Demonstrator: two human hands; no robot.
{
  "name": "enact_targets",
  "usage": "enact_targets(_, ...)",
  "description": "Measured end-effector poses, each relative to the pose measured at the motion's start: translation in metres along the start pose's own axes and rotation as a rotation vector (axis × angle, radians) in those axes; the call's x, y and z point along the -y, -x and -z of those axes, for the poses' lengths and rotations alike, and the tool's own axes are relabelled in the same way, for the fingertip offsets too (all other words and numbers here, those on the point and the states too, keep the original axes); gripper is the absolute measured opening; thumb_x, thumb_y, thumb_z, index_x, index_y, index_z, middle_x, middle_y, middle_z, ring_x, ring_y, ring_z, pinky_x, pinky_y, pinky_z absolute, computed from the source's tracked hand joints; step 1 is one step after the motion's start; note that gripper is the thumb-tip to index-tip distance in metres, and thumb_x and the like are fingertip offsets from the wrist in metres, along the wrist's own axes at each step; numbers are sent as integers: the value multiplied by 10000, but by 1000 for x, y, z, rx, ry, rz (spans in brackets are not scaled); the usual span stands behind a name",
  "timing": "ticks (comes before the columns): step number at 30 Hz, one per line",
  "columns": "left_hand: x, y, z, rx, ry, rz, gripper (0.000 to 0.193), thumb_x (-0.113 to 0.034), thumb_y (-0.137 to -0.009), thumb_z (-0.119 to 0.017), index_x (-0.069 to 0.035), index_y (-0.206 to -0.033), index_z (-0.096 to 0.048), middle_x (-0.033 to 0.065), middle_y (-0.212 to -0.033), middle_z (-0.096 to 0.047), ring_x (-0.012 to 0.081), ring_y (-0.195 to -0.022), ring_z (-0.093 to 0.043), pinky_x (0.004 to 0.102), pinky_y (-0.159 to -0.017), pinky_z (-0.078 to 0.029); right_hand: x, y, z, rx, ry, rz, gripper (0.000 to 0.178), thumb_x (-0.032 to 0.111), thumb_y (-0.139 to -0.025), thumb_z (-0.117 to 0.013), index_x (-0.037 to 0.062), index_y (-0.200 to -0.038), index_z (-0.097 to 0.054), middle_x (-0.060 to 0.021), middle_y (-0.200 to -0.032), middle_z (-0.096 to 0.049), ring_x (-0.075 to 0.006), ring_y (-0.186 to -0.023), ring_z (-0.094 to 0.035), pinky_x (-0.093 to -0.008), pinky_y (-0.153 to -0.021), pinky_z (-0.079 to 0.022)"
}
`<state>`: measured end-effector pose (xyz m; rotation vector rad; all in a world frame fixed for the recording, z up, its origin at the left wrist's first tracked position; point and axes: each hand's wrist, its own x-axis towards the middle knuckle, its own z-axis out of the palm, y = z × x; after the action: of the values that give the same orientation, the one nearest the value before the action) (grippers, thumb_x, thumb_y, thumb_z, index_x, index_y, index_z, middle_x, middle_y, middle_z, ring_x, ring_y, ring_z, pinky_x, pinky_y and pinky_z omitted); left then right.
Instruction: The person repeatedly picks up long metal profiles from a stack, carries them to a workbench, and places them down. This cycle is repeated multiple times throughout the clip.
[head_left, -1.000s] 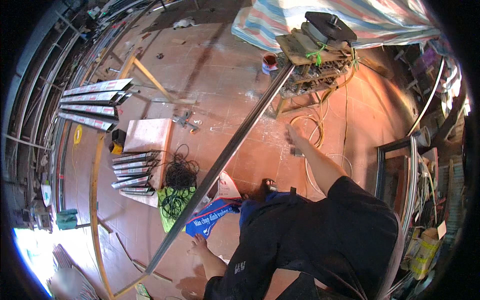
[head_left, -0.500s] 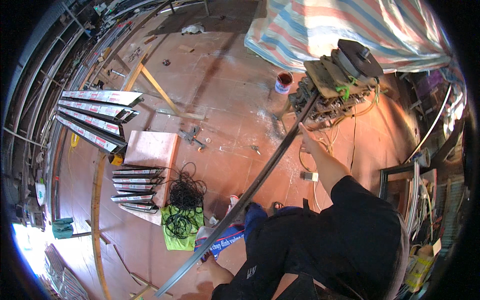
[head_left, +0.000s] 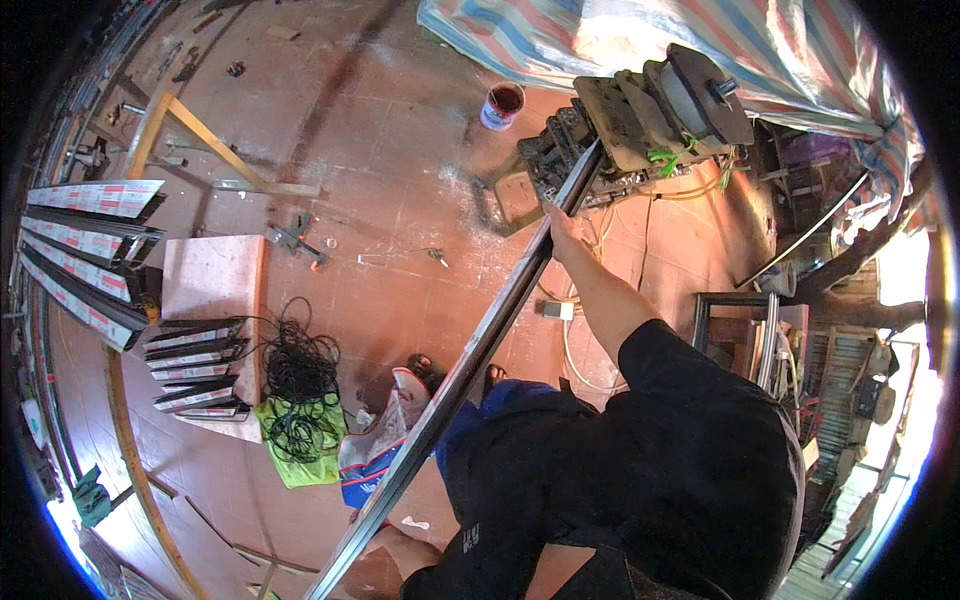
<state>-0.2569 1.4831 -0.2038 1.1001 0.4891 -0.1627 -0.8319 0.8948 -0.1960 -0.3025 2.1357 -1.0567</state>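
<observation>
A long dark metal profile with a pale strip along one face runs diagonally across the view. Its far end reaches the press-like machine, which has rusty plates and a round wheel; the exact contact there cannot be made out. My right hand is closed round the profile a short way from the machine. Lower down, my left hand grips the same profile near its near end, with most of its fingers hidden behind it.
Cut profiles lie stacked at the left, others by a pinkish block. Tangled black cord sits on a lime-green cloth. A paint bucket, a clamp-like tool and cables are on the tiled floor.
The profile has turned about its length, so its pale strip now shows. Both hands still hold it. The view has shifted, and surroundings appear farther left.
</observation>
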Motion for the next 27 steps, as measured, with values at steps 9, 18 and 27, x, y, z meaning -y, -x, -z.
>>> enact_targets(9,-10,-7,8,60,-9,-83,969,-932,-770,-450,-103,-1252,-583,143,-1138,-603,336,-1041,-601,541,-899,-509,-34,-53,1,-38,6,213,541,381,-815,-752,3,-1165,-586,-151,-1032,-634,-289,-944,-612,-443,-855,-522)
enact_targets(18,-20,-21,11,175,-259,-79,1063,-973,-642,-549,-28,-1125,-601,168,-1025,-644,334,-947,-641,510,-879,-551,0,-27,-13,57,-230,-87,433,355,-801,-691,62,-1092,-561,-112,-923,-562,-285,-847,-574,-464,-826,-512)
enact_targets(27,-24,-36,21,80,-174,-20,1026,-961,-697,-511,-29,-1118,-601,161,-1014,-648,322,-933,-642,491,-865,-558,26,16,-2,96,-220,-34,357,359,-823,-699,84,-1028,-600,-100,-918,-587,-298,-858,-612,-527,-833,-536)
